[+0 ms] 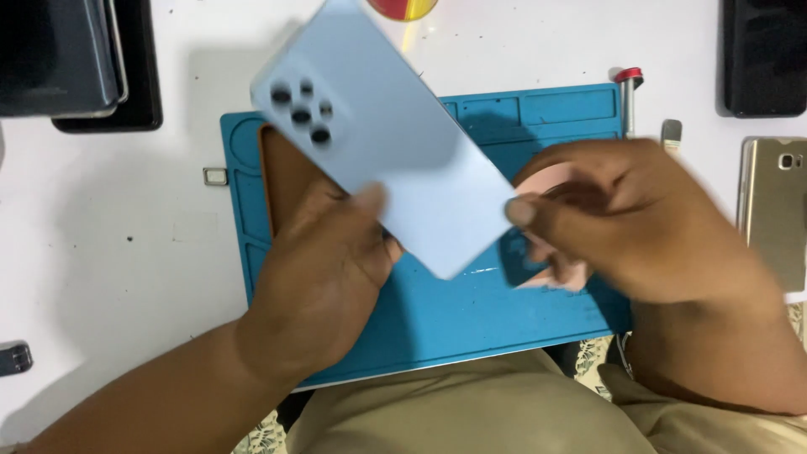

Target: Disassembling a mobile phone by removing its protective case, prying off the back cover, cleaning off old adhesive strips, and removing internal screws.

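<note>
A white table [109, 219] fills the frame, with a blue mat [471, 311] at its centre. Above the mat, a pale blue phone [395, 143] is held rear side up, its long axis running diagonally from the upper left to the lower right of centre; the camera end points to the upper left. The left hand [324, 269] grips it from below, thumb pressed on the back near the lower edge. The right hand [639, 223] pinches the lower-right corner with fingertips. A gold phone [773, 210] lies at the right edge, dark phones in both upper corners. A small tray [215, 176] sits left of the mat.
</note>
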